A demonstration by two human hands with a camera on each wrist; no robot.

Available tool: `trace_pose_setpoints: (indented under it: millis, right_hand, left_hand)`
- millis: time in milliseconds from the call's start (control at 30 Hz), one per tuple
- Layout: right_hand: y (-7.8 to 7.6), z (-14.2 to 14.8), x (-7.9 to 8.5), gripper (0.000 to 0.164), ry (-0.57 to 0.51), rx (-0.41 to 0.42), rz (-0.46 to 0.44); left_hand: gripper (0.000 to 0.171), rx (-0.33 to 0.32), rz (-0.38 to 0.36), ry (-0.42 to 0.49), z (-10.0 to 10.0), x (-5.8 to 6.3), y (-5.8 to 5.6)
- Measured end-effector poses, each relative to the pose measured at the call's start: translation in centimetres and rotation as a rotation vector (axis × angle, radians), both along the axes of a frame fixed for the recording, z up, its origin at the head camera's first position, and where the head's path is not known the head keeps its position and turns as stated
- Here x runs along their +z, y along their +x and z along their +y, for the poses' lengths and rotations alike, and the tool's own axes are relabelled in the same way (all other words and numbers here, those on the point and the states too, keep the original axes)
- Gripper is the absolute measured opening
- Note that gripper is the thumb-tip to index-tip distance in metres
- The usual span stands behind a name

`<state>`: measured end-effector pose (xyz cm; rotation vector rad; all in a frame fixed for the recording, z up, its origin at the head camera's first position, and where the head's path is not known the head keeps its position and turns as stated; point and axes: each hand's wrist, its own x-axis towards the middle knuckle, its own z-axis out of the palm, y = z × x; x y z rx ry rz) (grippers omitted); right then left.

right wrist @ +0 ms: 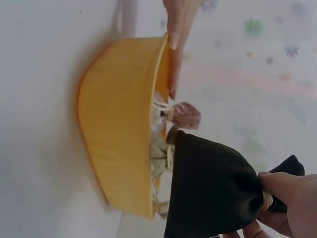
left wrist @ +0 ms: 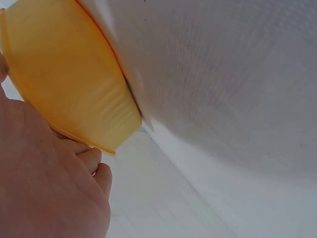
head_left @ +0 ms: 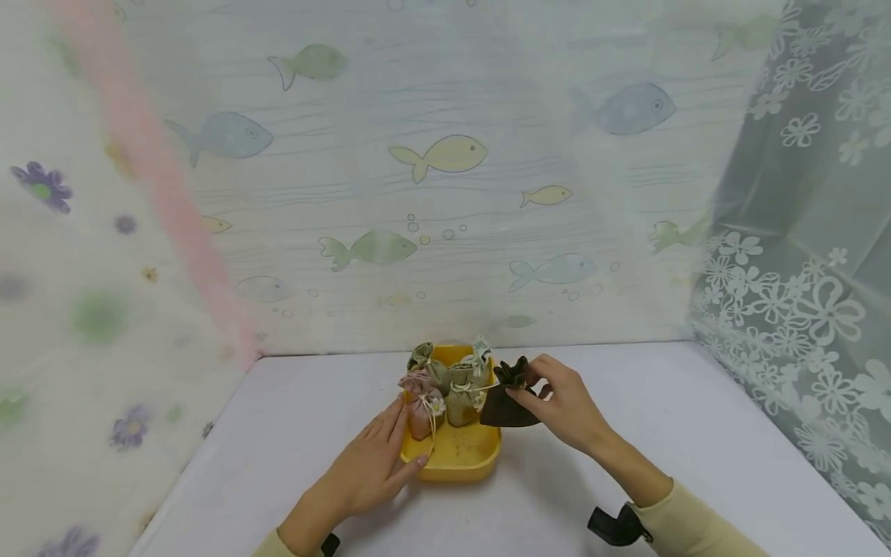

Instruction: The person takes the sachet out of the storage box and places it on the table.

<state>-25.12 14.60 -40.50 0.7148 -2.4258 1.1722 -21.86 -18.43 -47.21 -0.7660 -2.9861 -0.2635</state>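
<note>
A yellow plastic basin (head_left: 459,464) stands on the table with several small drawstring pouches in it. Among them are a pink pouch (head_left: 421,418) with a flower on its cord and a green pouch (head_left: 461,402). My left hand (head_left: 365,464) rests along the basin's left rim, fingers fairly straight and thumb at the front edge. By its gathered neck, my right hand (head_left: 564,402) pinches a black drawstring pouch (right wrist: 213,183) beside the basin's right rim. In the right wrist view the pouch's cord shows under the thumb. The left wrist view shows the basin's outer wall (left wrist: 74,69) against my palm.
The white tabletop (head_left: 592,495) spreads around the basin. Behind it hangs a curtain (head_left: 445,232) printed with fish, with flowered sheets at the left and right. A black strap (head_left: 618,526) sits at my right wrist.
</note>
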Motion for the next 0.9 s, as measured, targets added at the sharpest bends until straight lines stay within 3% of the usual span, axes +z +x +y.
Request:
trace_pose_setpoints:
  millis: [900]
  right_hand:
    - [-0.9,6.6,0.9,0.011,0.035,-0.120,0.045]
  left_hand:
    - [0.090,0.030,-0.027,-0.019,0.1,-0.1,-0.2]
